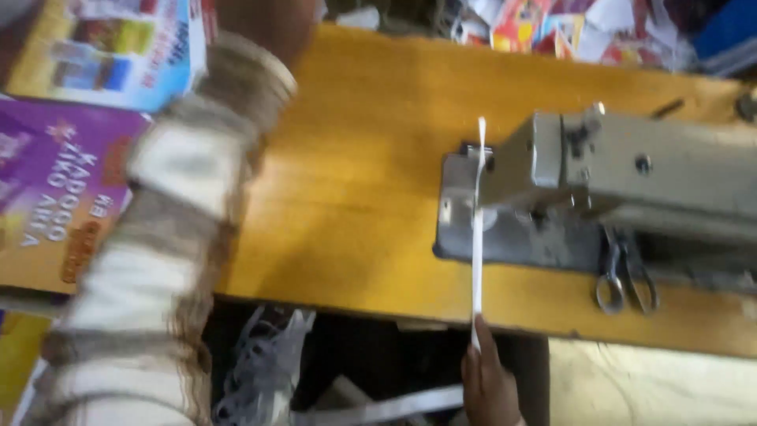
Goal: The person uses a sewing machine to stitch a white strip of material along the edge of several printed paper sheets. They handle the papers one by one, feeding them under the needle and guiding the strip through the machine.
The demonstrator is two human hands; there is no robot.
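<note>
A grey sewing machine point(631, 181) stands on the right half of a yellow wooden table point(355, 197). A narrow white strip point(477, 237) runs from the machine's needle end down over the table's front edge. My right hand point(489, 383) is below that edge, its fingers closed on the strip's lower end. My left arm, in a beige patterned sleeve point(165, 237), reaches up the left side, blurred by motion. My left hand point(264, 24) shows only as a brown blur at the top edge, and I cannot tell whether it holds anything.
Scissors point(623, 276) lie on the machine bed near the table's front edge. Printed sheets, one purple point(55, 181) and one blue point(126, 47), lie at the left. Colourful paper scraps point(568, 31) pile up behind the table. White material point(268, 371) hangs under the table.
</note>
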